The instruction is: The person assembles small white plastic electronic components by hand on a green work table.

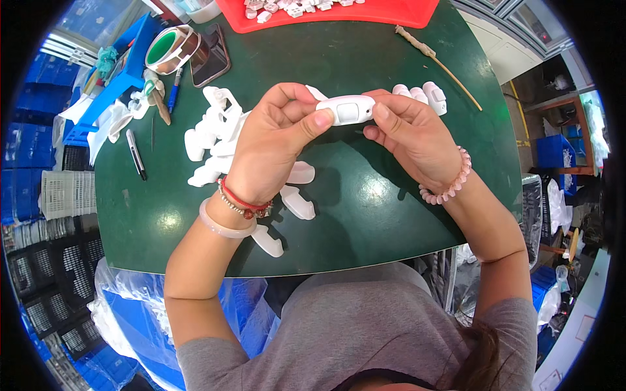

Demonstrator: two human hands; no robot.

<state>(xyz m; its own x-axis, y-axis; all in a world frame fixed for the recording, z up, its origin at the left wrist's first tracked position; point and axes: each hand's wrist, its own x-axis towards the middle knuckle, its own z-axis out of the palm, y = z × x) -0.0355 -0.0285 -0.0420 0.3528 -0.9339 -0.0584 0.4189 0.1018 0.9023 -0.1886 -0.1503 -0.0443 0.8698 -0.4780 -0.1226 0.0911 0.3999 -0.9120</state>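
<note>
A white, rounded plastic housing (351, 109) with a recessed panel and a small dark hole near its right end is held up above the green table. My left hand (283, 127) pinches its left end between thumb and fingers. At the other end, the thumb and fingers of my right hand (414, 133) grip it beside the hole. Several loose white plastic shells (212, 133) lie in a pile left of my left hand, partly hidden by it. More curved white pieces (298, 202) rest below that wrist. Beyond my right hand stand several small white-and-pink parts (435, 98).
A red bin (326, 18) of small pale parts stands at the far edge of the green table (391, 221). At the far left are a phone (210, 57), a tape roll (168, 51), a blue pen (175, 91) and a blue rack (124, 78). A thin wrapped stick (450, 72) lies far right.
</note>
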